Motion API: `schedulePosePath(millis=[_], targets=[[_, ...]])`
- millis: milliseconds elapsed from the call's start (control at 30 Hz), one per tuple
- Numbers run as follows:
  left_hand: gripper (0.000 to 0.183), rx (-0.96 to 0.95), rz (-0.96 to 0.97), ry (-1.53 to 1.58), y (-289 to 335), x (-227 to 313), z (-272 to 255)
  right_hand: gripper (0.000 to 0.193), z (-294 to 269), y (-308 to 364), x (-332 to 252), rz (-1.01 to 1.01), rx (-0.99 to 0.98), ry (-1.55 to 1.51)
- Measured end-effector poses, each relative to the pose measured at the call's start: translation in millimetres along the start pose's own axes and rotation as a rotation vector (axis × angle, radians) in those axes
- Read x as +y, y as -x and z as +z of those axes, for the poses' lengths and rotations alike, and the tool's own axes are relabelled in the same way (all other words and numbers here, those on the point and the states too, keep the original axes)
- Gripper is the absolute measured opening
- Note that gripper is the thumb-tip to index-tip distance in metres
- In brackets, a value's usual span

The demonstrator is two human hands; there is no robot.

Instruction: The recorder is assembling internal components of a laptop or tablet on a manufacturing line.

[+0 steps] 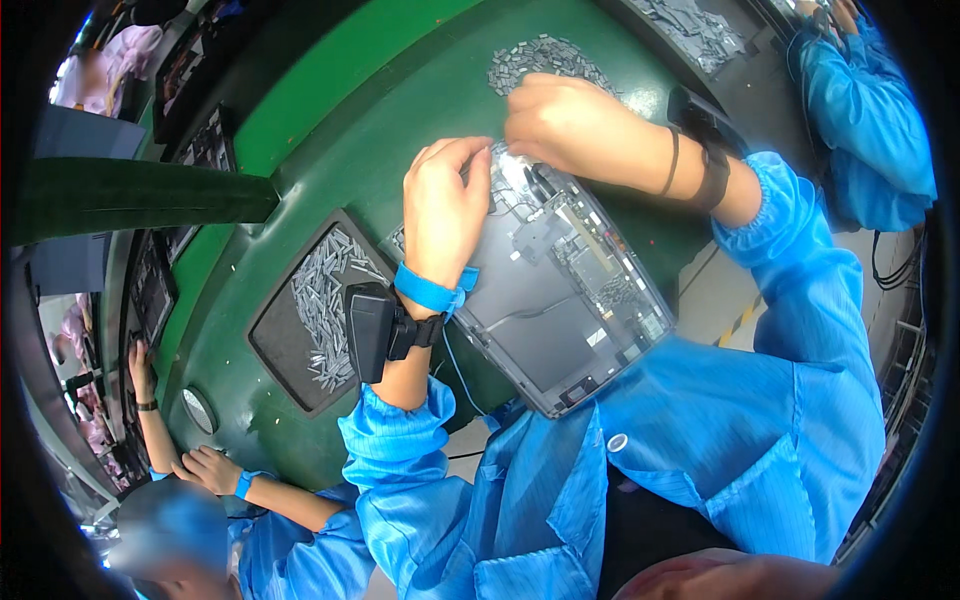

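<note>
An opened laptop base (540, 310) with its inner parts, board and cables showing lies tilted across the green table's near edge, close against my body. My left hand (445, 200) is over its far left corner, fingers bent together and thumb alongside. At the far edge, my right hand (555, 115) is closed with its fingertips turned down. Its fingers and whatever lies under them are mostly hidden. Some shiny clear film (515, 178) shows on the base between the two hands. What either hand pinches is too small or covered to make out.
A dark tray (275, 345) of small grey strips stands left of my left forearm. A pile of small grey pieces (540, 58) lies beyond my right hand. A green post (150, 200) rises at left. Co-workers in blue sit at lower left and upper right.
</note>
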State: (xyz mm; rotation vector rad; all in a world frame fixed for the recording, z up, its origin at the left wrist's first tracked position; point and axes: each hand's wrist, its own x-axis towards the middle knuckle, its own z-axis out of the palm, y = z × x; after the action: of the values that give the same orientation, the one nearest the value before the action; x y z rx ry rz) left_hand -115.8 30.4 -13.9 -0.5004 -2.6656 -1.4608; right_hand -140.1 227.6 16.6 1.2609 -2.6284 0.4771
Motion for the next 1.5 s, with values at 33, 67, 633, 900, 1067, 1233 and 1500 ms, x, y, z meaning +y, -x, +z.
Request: schedulePosePath(millis=[33,67,633,900,1067,1233,1500], targets=[[0.015,-0.003,-0.001,0.0,-0.1,-1.5,0.7,0.01,0.6,-2.1,0.2,0.015,-0.032,0.036],[0.015,0.004,0.028,-0.035,-0.3,-3.1,1.3,0.01,1.6,-3.8,0.9,0.018,-0.033,0.036],[0.007,0.09,0.326,-0.347,2.5,-4.0,1.2,0.009,0.0,-31.4,24.5,-0.043,-0.204,-0.376],[0.007,0.053,0.375,-0.496,2.0,-0.2,7.9,0.013,2.0,-15.0,22.0,-0.154,-0.114,-0.078],[0.007,0.052,0.392,-0.544,2.2,-0.3,6.8,0.013,4.1,-14.6,19.5,-0.126,-0.132,-0.065],[0.008,0.021,0.34,-0.536,2.7,-0.7,5.3,0.013,5.7,-17.3,16.7,-0.103,-0.124,-0.074],[0.033,0.027,0.141,-0.509,61.7,54.0,-4.3,0.015,1.8,-0.3,19.6,-0.087,-0.07,-0.087]])
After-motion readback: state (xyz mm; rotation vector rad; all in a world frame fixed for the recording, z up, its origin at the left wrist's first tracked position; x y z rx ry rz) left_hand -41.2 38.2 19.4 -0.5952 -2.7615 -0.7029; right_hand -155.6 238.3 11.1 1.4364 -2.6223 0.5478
